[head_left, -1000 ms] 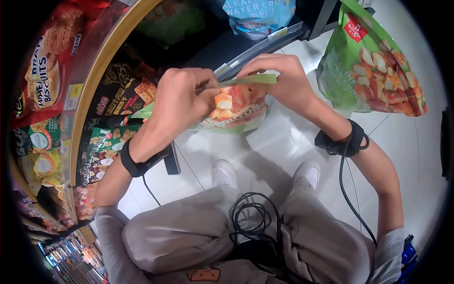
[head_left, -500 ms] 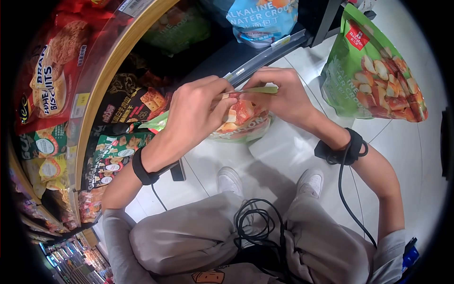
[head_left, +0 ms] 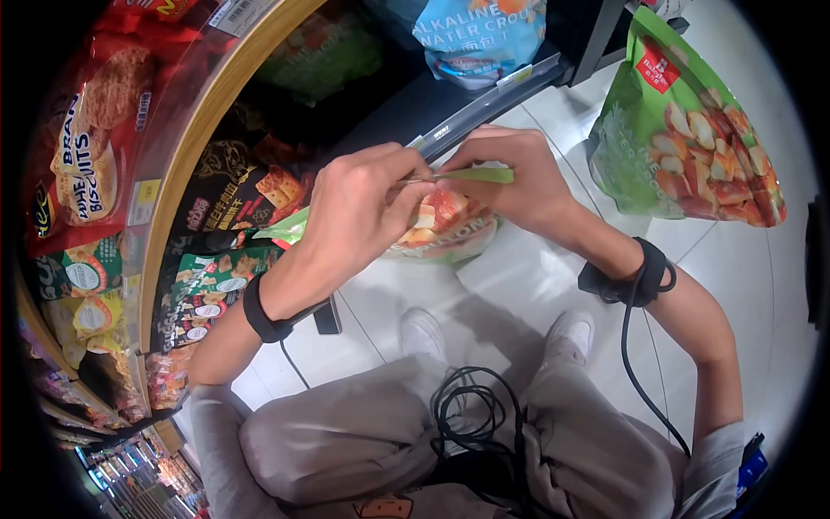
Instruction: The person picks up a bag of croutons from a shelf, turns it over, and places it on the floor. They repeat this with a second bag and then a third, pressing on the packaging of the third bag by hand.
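Between my hands hangs a green food bag [head_left: 445,233] with a picture of croutons on its front. My left hand [head_left: 363,203] pinches its top edge from the left side, fingers curled. On the right, my right hand [head_left: 519,173] grips the same top edge, close to the left fingertips. The bag's green corners stick out beyond both hands, and its upper part is partly hidden by the fingers. Another green crouton bag [head_left: 692,138] stands upright on the floor to the right.
A curved shelf [head_left: 194,121] on the left holds red biscuit bags [head_left: 95,138] and other snack packs. A blue crouton bag [head_left: 480,43] stands on the dark lower shelf ahead. Coiled black cable [head_left: 471,411] lies over my lap, above the tiled floor [head_left: 372,294].
Both hands keep their hold with only a slight shift. A little more of the bag's green top edge shows by my right hand.
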Action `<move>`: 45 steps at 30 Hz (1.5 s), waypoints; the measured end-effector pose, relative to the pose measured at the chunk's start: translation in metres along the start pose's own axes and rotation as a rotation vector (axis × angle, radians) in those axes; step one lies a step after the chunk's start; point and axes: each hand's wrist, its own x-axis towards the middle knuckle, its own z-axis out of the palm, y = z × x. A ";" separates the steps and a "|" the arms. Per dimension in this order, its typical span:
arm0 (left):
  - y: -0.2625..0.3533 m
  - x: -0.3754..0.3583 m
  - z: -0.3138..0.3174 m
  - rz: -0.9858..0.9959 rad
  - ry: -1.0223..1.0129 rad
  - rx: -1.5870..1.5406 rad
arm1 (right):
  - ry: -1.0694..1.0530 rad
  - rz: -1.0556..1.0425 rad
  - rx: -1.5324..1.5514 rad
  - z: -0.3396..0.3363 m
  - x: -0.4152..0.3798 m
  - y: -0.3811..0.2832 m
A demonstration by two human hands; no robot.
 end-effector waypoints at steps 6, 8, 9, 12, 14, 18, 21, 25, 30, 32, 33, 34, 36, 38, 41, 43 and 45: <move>-0.005 -0.009 -0.017 0.008 -0.078 0.141 | 0.054 0.033 0.035 -0.009 -0.005 0.007; -0.009 -0.015 -0.021 0.031 -0.080 0.220 | 0.046 0.041 0.006 -0.018 -0.009 0.010; -0.010 -0.017 -0.021 0.031 -0.080 0.219 | 0.036 0.047 -0.022 -0.023 -0.011 0.010; -0.011 -0.023 -0.020 -0.008 -0.058 0.204 | -0.044 0.084 -0.086 -0.031 -0.014 -0.003; -0.007 -0.026 -0.018 0.039 -0.029 0.196 | -0.077 0.046 -0.139 -0.036 -0.014 -0.009; -0.001 -0.030 -0.020 -0.007 -0.059 0.189 | -0.138 -0.170 -0.240 -0.044 -0.015 -0.032; 0.000 -0.033 -0.017 0.022 -0.048 0.198 | -0.144 -0.225 -0.307 -0.041 -0.016 -0.055; 0.010 -0.032 -0.014 0.086 -0.080 0.232 | -0.305 -0.212 -0.806 -0.016 -0.017 -0.067; 0.010 -0.032 -0.008 0.108 -0.085 0.229 | -0.337 -0.262 -0.883 -0.008 -0.012 -0.052; 0.008 -0.034 -0.009 0.117 -0.058 0.214 | -0.299 -0.263 -0.841 -0.013 -0.010 -0.045; 0.007 -0.035 -0.010 0.115 -0.057 0.215 | -0.278 -0.257 -0.826 -0.015 -0.009 -0.044; 0.005 -0.036 -0.010 0.100 -0.052 0.196 | -0.258 -0.250 -0.812 -0.018 -0.009 -0.043; 0.005 -0.038 -0.014 0.085 -0.048 0.174 | -0.274 -0.197 -0.816 -0.025 -0.007 -0.044; 0.008 -0.038 -0.020 0.029 -0.046 0.183 | -0.286 -0.141 -0.822 -0.030 -0.005 -0.046; 0.003 -0.040 -0.018 0.068 -0.072 0.199 | -0.309 -0.031 -0.850 -0.032 -0.005 -0.045; 0.004 -0.039 -0.017 0.060 -0.072 0.198 | -0.308 -0.015 -0.849 -0.032 -0.006 -0.043; 0.005 -0.038 -0.018 0.053 -0.074 0.198 | -0.307 -0.051 -0.845 -0.033 -0.006 -0.043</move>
